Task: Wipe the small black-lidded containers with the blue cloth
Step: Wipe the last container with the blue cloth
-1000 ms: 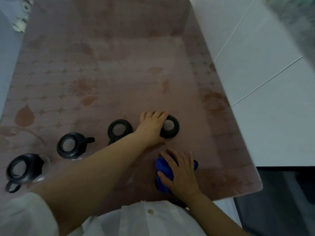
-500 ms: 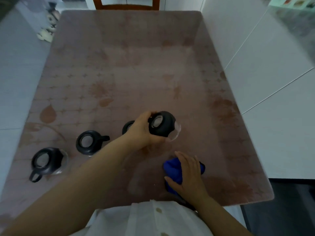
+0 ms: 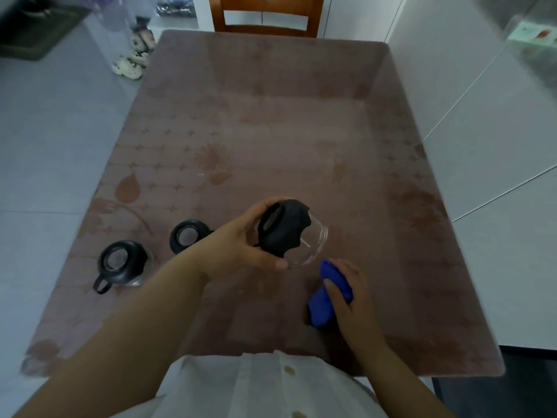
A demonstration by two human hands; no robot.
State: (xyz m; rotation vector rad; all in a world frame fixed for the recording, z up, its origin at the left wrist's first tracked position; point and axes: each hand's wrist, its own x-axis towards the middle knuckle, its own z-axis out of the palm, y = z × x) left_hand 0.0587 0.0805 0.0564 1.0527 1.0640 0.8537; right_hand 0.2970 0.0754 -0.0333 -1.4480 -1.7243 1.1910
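My left hand grips a small clear glass container with a black lid, lifted off the table and tipped on its side, glass base pointing right. Just below and right of it, my right hand is closed over the crumpled blue cloth, which rests on the table. Two more black-lidded containers stand on the table to the left: one partly hidden behind my left forearm, another with a looped handle farther left.
The brown patterned table stretches ahead under a glossy cover. A wooden chair stands at the far end. White cabinets lie to the right; small items sit on the floor at the far left.
My left hand has lifted the rightmost container off the table and tipped it on its side. My right hand has gathered the blue cloth. The view has tilted up, showing the chair.
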